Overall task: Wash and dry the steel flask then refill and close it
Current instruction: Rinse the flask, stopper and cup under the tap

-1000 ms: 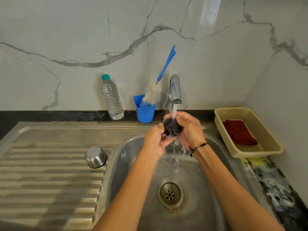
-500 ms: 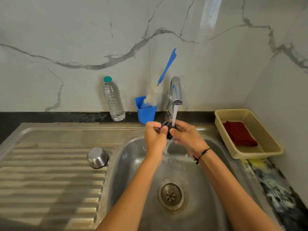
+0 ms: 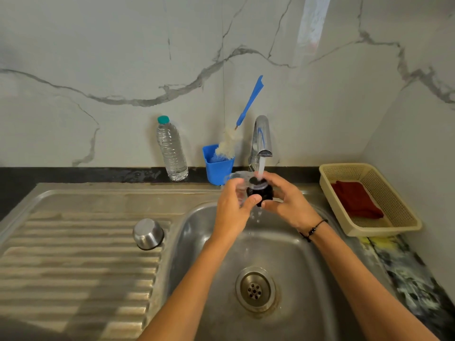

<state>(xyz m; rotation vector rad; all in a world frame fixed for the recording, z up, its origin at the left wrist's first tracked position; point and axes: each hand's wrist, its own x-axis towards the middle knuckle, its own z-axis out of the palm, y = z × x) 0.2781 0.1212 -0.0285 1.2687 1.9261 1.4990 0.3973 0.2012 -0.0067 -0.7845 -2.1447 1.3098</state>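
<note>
Stopper: small round black flask stopper [image 3: 259,193], held under the tap's stream above the sink basin
Left hand [image 3: 232,210]: fingers curled, thumb pinching the stopper's near side
Right hand [image 3: 286,200]: fingers curled round its right side
Steel tap [image 3: 261,139]: directly above the grip, running
Steel cap [image 3: 148,233]: upside down on the drainboard, well left of the grip

Black stopper [image 3: 259,193] in my hands, blue cup [image 3: 218,166], red cloth [image 3: 354,199] in beige basket [image 3: 398,212], grey-veined white marble wall [image 3: 123,70].
</note>
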